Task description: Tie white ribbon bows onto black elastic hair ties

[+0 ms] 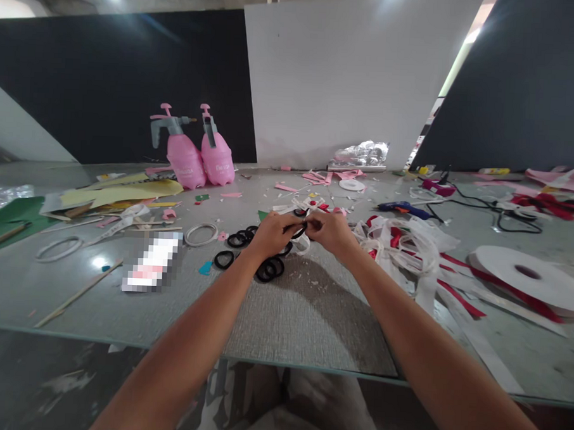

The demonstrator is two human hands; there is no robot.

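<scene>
My left hand (273, 232) and my right hand (332, 232) meet over the middle of the table, fingers pinched together. Between their fingertips is a thin black hair tie (300, 231), partly hidden by the fingers. Several more black hair ties (269, 269) lie under and beside my left hand, some overlapping. One single hair tie (224, 259) rests a little apart to the left. White and red ribbon pieces (396, 244) are heaped just right of my right hand.
Two pink spray bottles (187, 160) stand at the back left. A blue glue gun (404, 209) lies back right, its cord trailing. A white ribbon spool (498, 262) sits at the right. Green and yellow sheets (126, 192), white rings (200, 234) and a stick (78, 294) are on the left.
</scene>
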